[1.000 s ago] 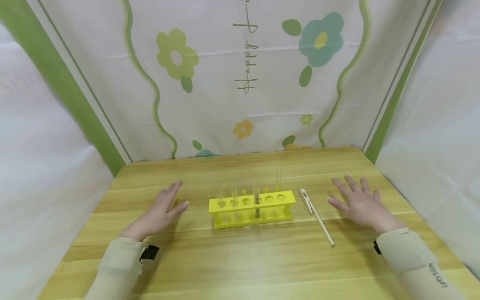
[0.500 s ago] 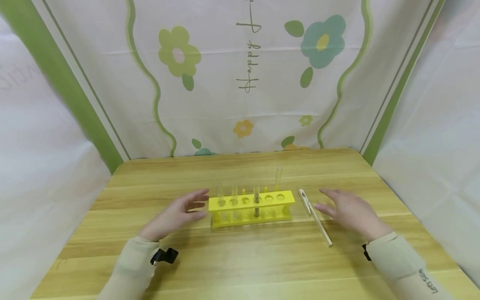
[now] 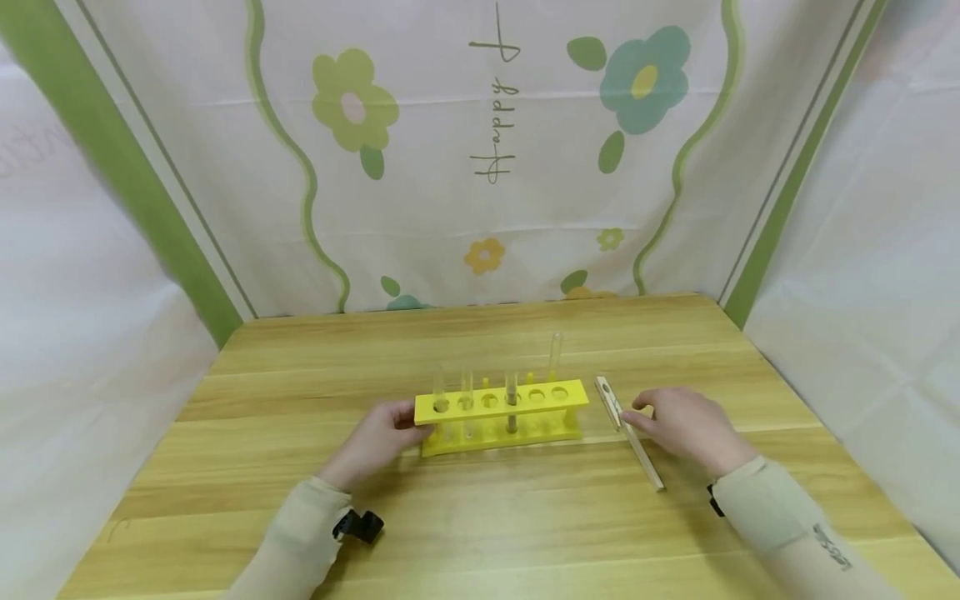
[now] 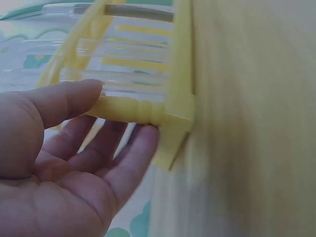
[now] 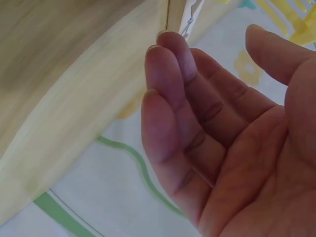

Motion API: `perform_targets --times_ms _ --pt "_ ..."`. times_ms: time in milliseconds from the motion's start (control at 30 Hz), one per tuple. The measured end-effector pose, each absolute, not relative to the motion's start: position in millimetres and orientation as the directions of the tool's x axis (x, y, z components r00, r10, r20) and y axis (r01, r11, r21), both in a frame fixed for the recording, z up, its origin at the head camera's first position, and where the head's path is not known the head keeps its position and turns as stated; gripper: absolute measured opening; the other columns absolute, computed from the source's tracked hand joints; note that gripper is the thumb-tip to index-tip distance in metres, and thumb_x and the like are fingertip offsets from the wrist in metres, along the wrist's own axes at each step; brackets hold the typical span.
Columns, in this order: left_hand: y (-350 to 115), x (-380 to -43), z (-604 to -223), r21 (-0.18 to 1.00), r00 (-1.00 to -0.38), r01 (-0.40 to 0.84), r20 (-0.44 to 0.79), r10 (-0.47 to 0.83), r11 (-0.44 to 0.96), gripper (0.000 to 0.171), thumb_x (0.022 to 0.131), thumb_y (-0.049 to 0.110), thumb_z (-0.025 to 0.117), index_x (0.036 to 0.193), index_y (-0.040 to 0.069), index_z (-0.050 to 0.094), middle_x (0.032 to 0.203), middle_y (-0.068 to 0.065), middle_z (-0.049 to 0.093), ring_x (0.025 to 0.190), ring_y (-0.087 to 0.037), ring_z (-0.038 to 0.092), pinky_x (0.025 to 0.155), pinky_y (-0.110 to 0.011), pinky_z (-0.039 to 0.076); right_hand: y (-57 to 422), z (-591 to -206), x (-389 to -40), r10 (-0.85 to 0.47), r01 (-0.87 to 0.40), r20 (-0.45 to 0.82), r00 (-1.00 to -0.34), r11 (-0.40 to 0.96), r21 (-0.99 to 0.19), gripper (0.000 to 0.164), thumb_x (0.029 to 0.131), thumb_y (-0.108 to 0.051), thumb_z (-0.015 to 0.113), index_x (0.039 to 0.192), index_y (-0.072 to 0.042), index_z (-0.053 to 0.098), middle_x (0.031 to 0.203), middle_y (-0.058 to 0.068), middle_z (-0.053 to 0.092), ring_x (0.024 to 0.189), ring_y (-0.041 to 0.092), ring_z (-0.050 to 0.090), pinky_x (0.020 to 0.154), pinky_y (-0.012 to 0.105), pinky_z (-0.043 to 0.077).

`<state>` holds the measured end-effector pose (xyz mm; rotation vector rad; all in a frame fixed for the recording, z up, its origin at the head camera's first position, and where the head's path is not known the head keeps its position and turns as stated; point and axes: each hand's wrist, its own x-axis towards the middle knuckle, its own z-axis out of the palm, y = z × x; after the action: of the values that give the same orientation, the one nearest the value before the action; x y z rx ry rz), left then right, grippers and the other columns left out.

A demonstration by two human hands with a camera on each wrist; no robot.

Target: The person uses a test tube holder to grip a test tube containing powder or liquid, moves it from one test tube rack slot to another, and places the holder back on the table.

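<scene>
The left hand [image 3: 381, 439] pinched the end post [image 4: 123, 109] of the yellow test-tube rack [image 3: 491, 411], which stood on the wooden table [image 3: 465, 517] with clear test tubes [image 3: 467, 383] in it, while the right hand [image 3: 688, 427], thumb [image 5: 279, 54] spread from loosely bent fingers [image 5: 163, 74], was just beside the wooden test-tube clamp [image 3: 640, 451], contact unclear.

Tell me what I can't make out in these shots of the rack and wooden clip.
- Left hand, head view: some fingertips, hidden behind the yellow rack.
- Wooden clip, right wrist view: mostly cut off by the top edge.
- Right hand, head view: its far fingers, hidden beneath its back.
- Dark test tube, head view: its contents, too small.
- Sleeve lettering, head view: blurred.
</scene>
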<state>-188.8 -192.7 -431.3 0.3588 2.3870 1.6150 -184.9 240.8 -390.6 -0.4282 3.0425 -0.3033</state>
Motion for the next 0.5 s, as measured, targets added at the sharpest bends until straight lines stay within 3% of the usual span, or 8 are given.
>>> perform_targets --times_ms 167,500 --pt "-193 -187 -433 0.918 -0.941 0.092 -0.046 0.334 0.385 0.03 0.094 0.015 0.07 0.124 0.011 0.069 0.117 -0.005 0.07 0.102 -0.019 0.064 0.083 -0.034 0.053 234 -390 -188 -0.269 -0.253 -0.059 -0.961 0.948 -0.192 0.04 0.094 -0.042 0.066 0.108 -0.006 0.074 0.102 0.012 0.073 0.089 0.033 0.067 0.073 0.051 0.052" --pt "-194 -188 -435 0.899 -0.943 0.098 -0.053 0.329 0.427 0.024 0.094 0.02 0.07 0.117 0.012 0.073 0.108 -0.003 0.072 0.094 -0.018 0.064 0.077 -0.034 0.052 230 -395 -198 -0.236 -0.211 -0.11 -0.965 0.957 -0.201 0.041 0.093 -0.049 0.065 0.093 -0.008 0.074 0.087 0.004 0.071 0.07 0.018 0.06 0.064 0.045 0.051"
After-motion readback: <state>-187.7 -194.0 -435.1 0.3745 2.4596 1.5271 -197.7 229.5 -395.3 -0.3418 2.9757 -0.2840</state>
